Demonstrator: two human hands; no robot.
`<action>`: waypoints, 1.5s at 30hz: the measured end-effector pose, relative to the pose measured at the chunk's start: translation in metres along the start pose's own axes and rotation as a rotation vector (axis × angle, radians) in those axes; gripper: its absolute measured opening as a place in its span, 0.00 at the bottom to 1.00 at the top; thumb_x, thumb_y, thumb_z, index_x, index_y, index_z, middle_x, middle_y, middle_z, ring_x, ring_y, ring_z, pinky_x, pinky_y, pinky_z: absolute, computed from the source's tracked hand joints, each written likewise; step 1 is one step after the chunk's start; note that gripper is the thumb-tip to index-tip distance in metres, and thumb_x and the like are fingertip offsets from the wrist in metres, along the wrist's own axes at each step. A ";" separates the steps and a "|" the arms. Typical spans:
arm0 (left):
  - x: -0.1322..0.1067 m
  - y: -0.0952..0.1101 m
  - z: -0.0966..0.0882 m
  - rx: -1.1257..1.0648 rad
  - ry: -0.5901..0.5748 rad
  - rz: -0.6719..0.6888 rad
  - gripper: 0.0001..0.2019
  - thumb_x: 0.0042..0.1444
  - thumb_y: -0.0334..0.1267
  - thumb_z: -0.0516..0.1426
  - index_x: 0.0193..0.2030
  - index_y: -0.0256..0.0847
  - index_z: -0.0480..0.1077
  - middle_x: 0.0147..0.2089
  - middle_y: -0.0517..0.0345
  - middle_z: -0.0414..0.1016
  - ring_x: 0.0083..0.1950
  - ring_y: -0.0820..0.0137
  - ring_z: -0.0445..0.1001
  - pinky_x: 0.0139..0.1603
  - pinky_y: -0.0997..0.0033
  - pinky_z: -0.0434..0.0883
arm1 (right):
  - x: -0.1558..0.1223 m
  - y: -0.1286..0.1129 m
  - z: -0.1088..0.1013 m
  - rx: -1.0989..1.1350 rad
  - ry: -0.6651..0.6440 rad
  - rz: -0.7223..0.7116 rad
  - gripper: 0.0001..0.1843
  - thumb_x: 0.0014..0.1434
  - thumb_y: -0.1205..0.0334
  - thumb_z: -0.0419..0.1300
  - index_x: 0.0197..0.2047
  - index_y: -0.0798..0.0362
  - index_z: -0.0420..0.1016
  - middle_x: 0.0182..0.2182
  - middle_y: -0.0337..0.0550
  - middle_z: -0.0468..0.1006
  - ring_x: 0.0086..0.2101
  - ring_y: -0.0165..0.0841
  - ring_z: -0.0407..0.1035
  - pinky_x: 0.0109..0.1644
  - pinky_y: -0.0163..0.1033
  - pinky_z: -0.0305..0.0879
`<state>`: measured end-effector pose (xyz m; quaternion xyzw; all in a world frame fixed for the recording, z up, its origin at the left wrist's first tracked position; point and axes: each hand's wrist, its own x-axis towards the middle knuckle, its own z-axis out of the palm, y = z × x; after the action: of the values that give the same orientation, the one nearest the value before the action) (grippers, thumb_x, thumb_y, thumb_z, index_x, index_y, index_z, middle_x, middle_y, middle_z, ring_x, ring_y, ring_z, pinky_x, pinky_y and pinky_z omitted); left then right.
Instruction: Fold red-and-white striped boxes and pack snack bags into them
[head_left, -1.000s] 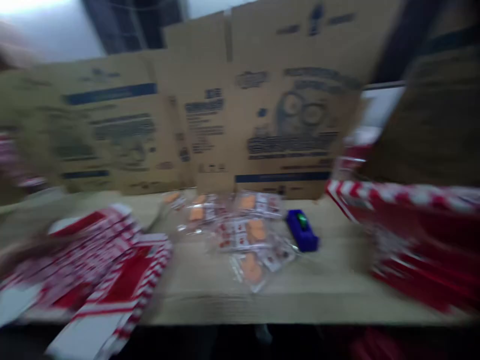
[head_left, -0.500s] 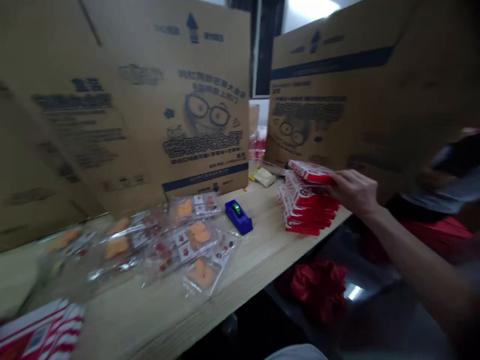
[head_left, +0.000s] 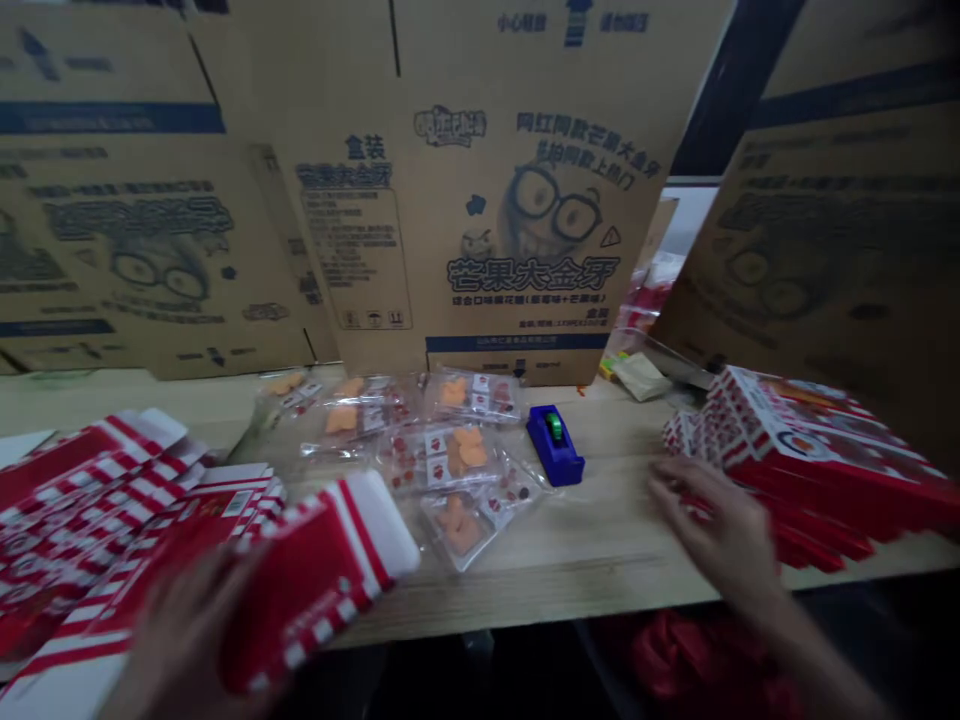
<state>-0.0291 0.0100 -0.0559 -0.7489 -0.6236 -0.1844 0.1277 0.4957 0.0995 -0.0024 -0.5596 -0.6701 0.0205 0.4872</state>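
Note:
My left hand (head_left: 195, 630), smeared by motion, grips a red-and-white snack carton (head_left: 322, 580) with a white end flap sticking out. Beneath and beside it lie several flattened cartons (head_left: 97, 500) with striped edges. My right hand (head_left: 720, 530) is over the table just in front of a stack of filled-out red cartons (head_left: 825, 440). Its fingers are loosely bent and apart, with no carton in them; whether they touch the stack I cannot tell. Between the hands lie several clear packets (head_left: 457, 460) with orange pieces inside, and a blue tape dispenser (head_left: 555, 445).
Large printed cardboard boxes (head_left: 487, 200) stand along the back of the wooden table (head_left: 585, 540), and another cardboard box (head_left: 847, 230) stands at the right. A small pale packet (head_left: 641, 377) lies by the gap between them. Red material (head_left: 690, 650) shows below the table edge.
My view has swung left. My right hand has let go of the top carton on the stack and sits lower before it. My left hand has come into view holding a carton.

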 end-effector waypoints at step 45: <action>0.007 0.146 0.047 -0.037 -0.217 0.018 0.50 0.32 0.42 0.60 0.67 0.37 0.51 0.61 0.35 0.56 0.60 0.42 0.57 0.63 0.40 0.51 | 0.009 0.001 0.120 0.588 -0.606 0.321 0.16 0.52 0.61 0.61 0.45 0.50 0.80 0.29 0.38 0.78 0.29 0.33 0.70 0.34 0.35 0.67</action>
<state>0.1203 0.0085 -0.0891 -0.7723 -0.6235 -0.1127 0.0471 0.4158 0.1693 -0.0602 -0.4631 -0.6529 0.4482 0.3981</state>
